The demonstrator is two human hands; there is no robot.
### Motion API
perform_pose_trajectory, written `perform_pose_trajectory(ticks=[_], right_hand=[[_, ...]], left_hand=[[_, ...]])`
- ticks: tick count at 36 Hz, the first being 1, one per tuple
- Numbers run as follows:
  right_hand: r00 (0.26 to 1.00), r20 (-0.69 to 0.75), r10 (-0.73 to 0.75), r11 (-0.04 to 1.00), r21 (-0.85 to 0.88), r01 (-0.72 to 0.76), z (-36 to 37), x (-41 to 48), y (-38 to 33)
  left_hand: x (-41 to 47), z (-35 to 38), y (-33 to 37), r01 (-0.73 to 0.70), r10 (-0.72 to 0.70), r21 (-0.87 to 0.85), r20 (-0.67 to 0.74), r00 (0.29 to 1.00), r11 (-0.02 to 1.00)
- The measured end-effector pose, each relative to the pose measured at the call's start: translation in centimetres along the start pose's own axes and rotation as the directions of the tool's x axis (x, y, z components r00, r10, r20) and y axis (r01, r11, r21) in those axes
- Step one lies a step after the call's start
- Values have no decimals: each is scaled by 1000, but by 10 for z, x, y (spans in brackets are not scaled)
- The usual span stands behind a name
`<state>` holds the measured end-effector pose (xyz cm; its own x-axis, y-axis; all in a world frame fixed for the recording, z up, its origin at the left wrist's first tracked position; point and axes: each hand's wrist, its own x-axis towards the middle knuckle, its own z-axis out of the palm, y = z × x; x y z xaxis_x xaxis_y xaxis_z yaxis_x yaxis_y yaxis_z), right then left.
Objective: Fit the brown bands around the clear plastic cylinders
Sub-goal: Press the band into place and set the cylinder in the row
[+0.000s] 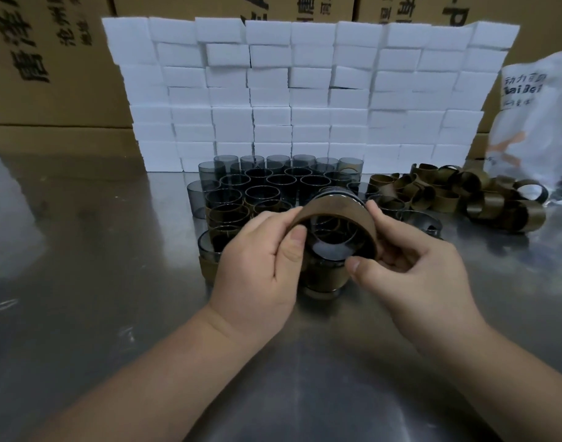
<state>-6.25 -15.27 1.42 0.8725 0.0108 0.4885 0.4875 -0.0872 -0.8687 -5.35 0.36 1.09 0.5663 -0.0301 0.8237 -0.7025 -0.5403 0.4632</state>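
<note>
I hold a clear smoky cylinder tilted toward me above the metal table, its open mouth facing the camera. A brown band wraps its upper outside. My left hand grips the left rim with thumb on the near edge. My right hand pinches the right side and lower rim. Behind stand several bare cylinders in rows. Banded cylinders sit at the front left of that group. A heap of loose brown bands lies to the right.
A wall of stacked white foam blocks stands behind the cylinders. Cardboard boxes fill the back. A white printed plastic bag leans at the far right. The steel table extends left and toward me.
</note>
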Motion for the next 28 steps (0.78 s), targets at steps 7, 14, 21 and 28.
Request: perform_pose_trajectory(ticks=[7, 14, 21, 28], right_hand=[[1000, -19, 12, 1000, -9, -12, -2, 3, 1], [998, -52, 36, 999, 4, -35, -1, 5, -2], [995, -44, 87, 995, 46, -85, 1, 6, -2], [996, -31, 85, 996, 40, -84, -3, 7, 0]], left_hand=[[-1, 1, -3, 61, -62, -59, -8, 998, 996], [-2, 5, -6, 129, -125, -172, 33, 992, 977], [-1, 4, 0, 251, -237, -362, 82, 968, 898], [0, 4, 3, 313, -307, -486, 95, 947, 816]])
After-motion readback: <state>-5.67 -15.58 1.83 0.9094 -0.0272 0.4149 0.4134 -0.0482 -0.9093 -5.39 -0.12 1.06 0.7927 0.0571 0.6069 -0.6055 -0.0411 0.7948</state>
